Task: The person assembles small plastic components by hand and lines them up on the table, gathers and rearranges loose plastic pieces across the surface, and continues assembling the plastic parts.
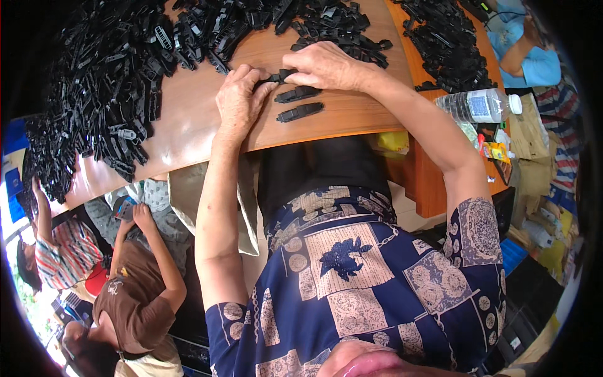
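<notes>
Between my two hands, just above the wooden table (195,125), is a small black plastic part (281,76). My left hand (242,94) pinches its left end between thumb and fingers. At its right end my right hand (323,66) is closed on it, the fingertips bent in. Much of this part is hidden by my fingers, so its exact kind does not show. Nearer to me lie two long black plastic pieces (300,112), one below the other, slightly tilted and apart.
A large heap of black plastic parts (94,81) covers the table's left and far side, with another pile (336,31) beyond my right hand. On the orange side table (427,169) lies a clear bottle (474,105). People sit at the left and far right.
</notes>
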Demonstrator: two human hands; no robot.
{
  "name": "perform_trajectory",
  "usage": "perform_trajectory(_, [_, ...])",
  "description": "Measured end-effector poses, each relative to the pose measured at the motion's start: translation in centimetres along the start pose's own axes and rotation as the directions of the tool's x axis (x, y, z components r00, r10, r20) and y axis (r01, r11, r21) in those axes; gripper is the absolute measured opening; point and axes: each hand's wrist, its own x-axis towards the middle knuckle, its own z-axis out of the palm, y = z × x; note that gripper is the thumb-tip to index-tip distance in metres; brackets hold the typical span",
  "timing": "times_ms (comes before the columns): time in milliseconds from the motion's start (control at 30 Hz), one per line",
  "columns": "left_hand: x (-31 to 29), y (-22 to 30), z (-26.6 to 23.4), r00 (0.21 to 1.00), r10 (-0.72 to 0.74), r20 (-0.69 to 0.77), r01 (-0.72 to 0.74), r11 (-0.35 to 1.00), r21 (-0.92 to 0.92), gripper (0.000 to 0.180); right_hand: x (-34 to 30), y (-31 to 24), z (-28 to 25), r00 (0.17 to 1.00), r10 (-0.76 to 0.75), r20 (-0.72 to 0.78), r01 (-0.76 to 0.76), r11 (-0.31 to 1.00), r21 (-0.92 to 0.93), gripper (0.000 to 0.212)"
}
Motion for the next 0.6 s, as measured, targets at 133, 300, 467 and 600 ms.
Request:
perform_trajectory(133, [0.0,0.1,-0.1,1.0,0.012,0.017,-0.012,1.0,0.022,0.023,-0.4,-0.1,0.6,0.996,0.032,-0.087,-0.028,0.999,0.038,0.02])
perform_trajectory(300, [-0.1,0.3,-0.3,1.0,0.016,0.011,-0.017,0.999,0.036,0.024,-0.7,-0.3,-0.4,0.998,-0.028,-0.065,0.03,0.999,0.022,0.02])
perform_trajectory(467, [-0.1,0.3,-0.7,1.0,0.026,0.005,-0.026,0.999,0.032,0.022,-3.0,0.2,-2.3,0.981,0.191,-0.036,-0.184,0.973,0.141,0.021])
perform_trajectory(600, [-0.3,0.6,-0.8,1.0,0.006,0.016,-0.006,1.0,-0.001,0.022,-2.2,-0.5,-2.2,0.986,0.141,-0.093,-0.13,0.985,0.112,0.023])
